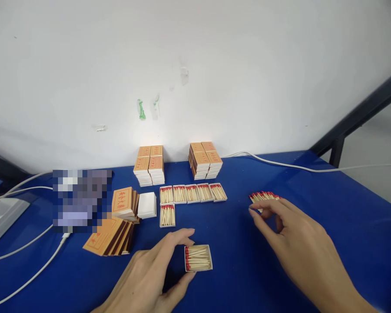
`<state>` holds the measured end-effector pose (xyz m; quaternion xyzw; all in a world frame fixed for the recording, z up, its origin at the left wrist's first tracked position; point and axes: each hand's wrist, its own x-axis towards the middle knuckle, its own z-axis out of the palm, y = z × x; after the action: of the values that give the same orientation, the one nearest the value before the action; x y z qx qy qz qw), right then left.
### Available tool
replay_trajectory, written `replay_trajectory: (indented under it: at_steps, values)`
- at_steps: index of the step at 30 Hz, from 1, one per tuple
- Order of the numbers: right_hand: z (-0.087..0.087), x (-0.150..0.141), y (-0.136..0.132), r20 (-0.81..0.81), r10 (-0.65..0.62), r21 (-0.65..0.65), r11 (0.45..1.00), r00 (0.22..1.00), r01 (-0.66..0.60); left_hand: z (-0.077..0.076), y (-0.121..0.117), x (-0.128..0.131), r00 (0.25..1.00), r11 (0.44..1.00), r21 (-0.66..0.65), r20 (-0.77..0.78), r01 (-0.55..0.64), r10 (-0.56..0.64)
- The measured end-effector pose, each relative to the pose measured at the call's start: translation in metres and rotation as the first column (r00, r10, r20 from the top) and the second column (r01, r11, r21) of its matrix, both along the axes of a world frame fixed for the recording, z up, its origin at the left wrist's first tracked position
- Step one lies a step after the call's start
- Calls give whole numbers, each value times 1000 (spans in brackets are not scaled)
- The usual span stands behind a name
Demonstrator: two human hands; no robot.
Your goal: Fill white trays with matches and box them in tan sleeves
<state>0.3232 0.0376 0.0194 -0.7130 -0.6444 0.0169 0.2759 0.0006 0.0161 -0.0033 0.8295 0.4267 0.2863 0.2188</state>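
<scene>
A white matchbox tray (198, 258) full of red-tipped matches lies in front of me. My left hand (153, 265) has thumb and fingertips at its near and far edges, gripping it on the table. To the right, my right hand (299, 239) hovers at a pile of loose matches (265, 195), partly hiding it. Its thumb and index fingertip meet; whether anything is between them, I cannot make out. Several filled trays (191, 194) form a row beyond, with one more filled tray (167, 215) below its left end.
Two blocks of stacked matchboxes (149, 165) (205, 160) stand by the wall. Orange matchbox sleeves (107, 234), more stacked sleeves (123, 201) and white trays (147, 205) are at left. A blurred-out device (81, 200) has a white cable (57, 252). Another cable (280, 164) runs behind.
</scene>
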Motion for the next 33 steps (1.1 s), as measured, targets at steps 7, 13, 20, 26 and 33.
replay_trajectory:
  at_steps: [7,13,20,26,33]
  values:
    - [-6,5,7,99,-117,54,992,988,112,0,0,1,1000,1000,-2,-17,4,-4]
    - [-13,2,10,238,-102,90,993,966,83,3,-1,2,1000,999,-40,-2,25,-25]
    - [-17,0,10,314,-86,154,987,945,38,5,2,3,999,999,-27,-26,20,-21]
    - [-20,-1,11,288,-110,224,974,951,45,7,1,1,998,1000,-5,-69,2,-3]
    - [-22,1,9,297,-135,222,973,945,69,3,0,-1,998,1000,-2,-57,-2,2]
